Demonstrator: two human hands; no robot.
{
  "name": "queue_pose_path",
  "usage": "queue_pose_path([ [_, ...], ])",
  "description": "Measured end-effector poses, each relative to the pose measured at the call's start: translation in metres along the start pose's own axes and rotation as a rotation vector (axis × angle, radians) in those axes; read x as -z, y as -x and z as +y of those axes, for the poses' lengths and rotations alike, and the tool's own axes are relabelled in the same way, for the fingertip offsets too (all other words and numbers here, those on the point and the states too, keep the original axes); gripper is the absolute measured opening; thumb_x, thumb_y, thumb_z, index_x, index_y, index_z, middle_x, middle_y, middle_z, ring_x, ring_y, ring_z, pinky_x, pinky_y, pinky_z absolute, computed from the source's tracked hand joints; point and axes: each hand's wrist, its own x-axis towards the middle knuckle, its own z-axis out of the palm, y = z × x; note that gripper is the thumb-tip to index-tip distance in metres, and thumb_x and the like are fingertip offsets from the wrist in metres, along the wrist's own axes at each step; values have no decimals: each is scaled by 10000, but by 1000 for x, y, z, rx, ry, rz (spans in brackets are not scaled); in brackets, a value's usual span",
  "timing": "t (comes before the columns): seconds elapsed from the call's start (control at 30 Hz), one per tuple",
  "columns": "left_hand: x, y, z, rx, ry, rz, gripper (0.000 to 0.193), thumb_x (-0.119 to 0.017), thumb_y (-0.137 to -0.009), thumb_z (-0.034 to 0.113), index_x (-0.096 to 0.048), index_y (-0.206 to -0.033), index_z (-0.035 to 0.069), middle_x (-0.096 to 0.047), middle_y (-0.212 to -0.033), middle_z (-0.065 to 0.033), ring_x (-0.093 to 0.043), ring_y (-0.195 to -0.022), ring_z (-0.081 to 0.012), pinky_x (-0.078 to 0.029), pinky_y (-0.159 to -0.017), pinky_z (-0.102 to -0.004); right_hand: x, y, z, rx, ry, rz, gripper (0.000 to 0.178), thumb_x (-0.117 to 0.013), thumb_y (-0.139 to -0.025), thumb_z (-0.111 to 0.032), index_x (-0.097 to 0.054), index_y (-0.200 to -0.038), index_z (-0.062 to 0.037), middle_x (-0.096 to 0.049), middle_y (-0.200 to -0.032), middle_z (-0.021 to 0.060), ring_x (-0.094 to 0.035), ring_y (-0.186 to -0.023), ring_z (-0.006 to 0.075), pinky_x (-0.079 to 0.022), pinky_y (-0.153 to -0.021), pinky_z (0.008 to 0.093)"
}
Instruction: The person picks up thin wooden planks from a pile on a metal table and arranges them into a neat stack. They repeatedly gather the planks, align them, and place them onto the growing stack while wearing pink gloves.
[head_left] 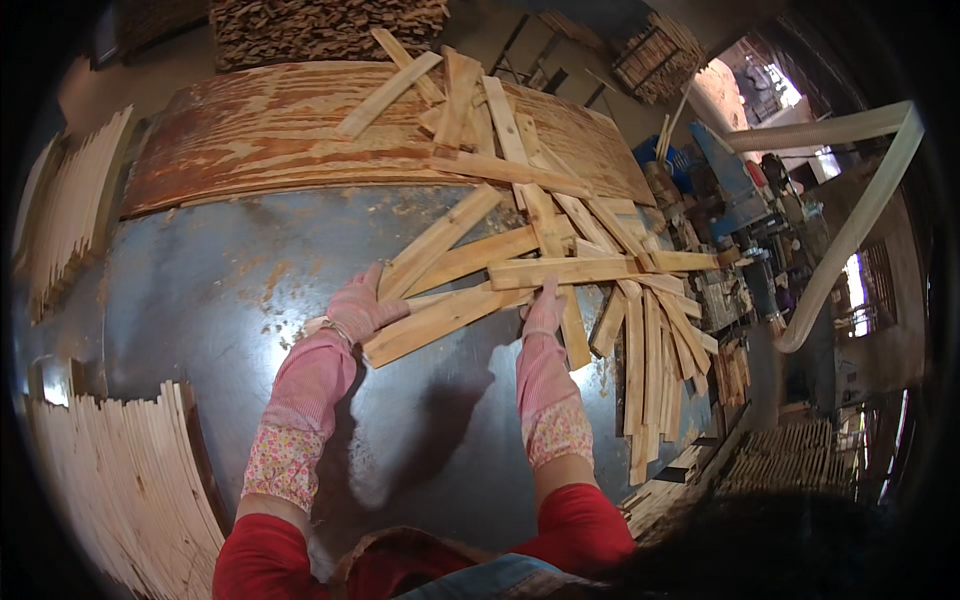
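Pale slat [435,326] slants between the hands, over the metal tabletop [200,290]. Left hand [358,306], gloved, at its near end; right hand [543,312], gloved, beside its far end, at the slat heap [655,350]. Cannot tell whether either grips or merely touches. Heap crowds the right edge. Leftward, metal stretches wide toward stacked slats [120,470]; plywood sheet [250,130] covers the far side. Room between forearms.

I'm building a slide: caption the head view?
Left hand and right hand, both pink-gloved, at loose wooden slats on a grey table.
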Motion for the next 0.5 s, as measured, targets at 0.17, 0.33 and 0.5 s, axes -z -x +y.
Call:
queue_pose_path([
  [0.17, -65, 56, 34, -22, -156, -68, 968, -775, -904, 573, -346, -1650, 128, -619, -1381, -215, -658, -1243, -402, -556, -1052, -484, 11, -61, 38, 373, 10, -75, 834, -857, -943, -263, -423, -1588, 37, -670, -1384, 166, -668, -1207, 278, -520, -1076, 385],
  [0.33, -80, 219, 14, 197, 360, -322, 830, -762, -903, 367, -444, -1599, 47, -698, -1340, -282, -687, -1225, -455, -535, -1101, -482, 57, 75, 63, 184, -6, -551, 730, -835, -956, -173, -482, -1568, 11, -674, -1396, 145, -663, -1245, 257, -515, -1106, 375],
  [0.5, -109, 346, -53, 275, 742, -89, 742, -730, -938, 240, -467, -1576, -34, -718, -1255, -190, -688, -1144, -260, -539, -1050, -359, 145, 193, 81, 364, 562, -476, 622, -786, -952, -244, -586, -1505, -40, -708, -1346, 153, -667, -1218, 304, -513, -1107, 429],
])
